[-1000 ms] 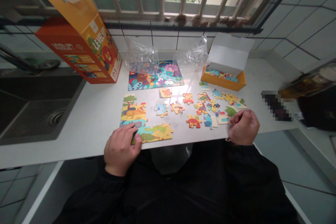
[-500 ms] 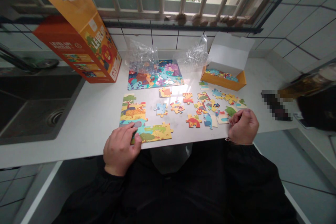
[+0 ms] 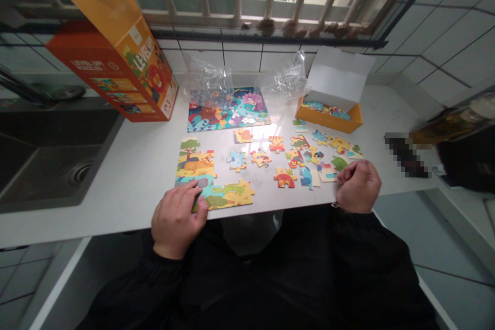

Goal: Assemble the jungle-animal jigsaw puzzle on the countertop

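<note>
My left hand [image 3: 180, 219] rests on the lower left corner of a partly joined jigsaw puzzle [image 3: 230, 193], fingers laid out over it and thumb apart. The joined part forms an L with a tree, a leopard and a green crocodile; my fingers hide some of it. On the right, my right hand [image 3: 359, 185] is closed in a fist on the counter, with nothing sticking out of it. Close to its knuckles lie a green puzzle piece [image 3: 339, 163] and a pale one [image 3: 328, 172]. Other loose pieces, among them a red one [image 3: 284, 179] and a light blue one [image 3: 236, 160], lie between my hands.
Behind the pieces lies a colourful picture board [image 3: 247, 111], partly under clear plastic wrapping [image 3: 211, 82]. An open yellow box [image 3: 328, 119] holds more pieces. A tall orange puzzle box [image 3: 116, 77] stands beside the sink [image 3: 42, 165]. A blurred-out dark object [image 3: 407, 155] lies at right.
</note>
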`<action>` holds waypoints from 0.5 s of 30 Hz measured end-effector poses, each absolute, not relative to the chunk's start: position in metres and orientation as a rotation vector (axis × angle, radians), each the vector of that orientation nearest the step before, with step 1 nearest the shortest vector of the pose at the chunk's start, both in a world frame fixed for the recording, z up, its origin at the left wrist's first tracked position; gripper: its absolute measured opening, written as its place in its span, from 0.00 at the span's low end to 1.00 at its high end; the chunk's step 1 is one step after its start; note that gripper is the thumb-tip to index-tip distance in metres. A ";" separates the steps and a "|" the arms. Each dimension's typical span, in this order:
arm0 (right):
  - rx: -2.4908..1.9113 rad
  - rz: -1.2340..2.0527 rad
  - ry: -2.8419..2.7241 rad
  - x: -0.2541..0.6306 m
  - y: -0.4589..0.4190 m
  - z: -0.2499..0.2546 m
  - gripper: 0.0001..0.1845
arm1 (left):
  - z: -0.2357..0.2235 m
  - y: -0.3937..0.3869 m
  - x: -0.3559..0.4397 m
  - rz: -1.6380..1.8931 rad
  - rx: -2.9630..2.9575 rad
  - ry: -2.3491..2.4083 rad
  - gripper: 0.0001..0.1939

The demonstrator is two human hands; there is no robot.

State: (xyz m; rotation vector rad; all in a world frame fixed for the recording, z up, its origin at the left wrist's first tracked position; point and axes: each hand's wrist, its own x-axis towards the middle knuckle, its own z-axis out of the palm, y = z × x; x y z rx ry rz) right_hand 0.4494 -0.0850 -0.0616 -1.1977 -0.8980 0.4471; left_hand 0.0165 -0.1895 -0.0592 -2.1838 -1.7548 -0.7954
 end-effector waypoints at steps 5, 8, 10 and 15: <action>-1.200 0.442 -0.912 0.450 -0.085 -0.062 0.25 | -0.060 -0.190 0.016 -0.789 -2.174 -1.764 0.10; -1.191 0.459 -0.911 0.450 -0.085 -0.062 0.24 | -0.059 -0.189 0.016 -0.783 -2.169 -1.724 0.09; -1.189 0.465 -0.909 0.450 -0.085 -0.061 0.24 | -0.058 -0.189 0.017 -0.785 -2.165 -1.700 0.09; -1.191 0.453 -0.916 0.449 -0.085 -0.062 0.24 | -0.058 -0.189 0.017 -0.773 -2.171 -1.715 0.09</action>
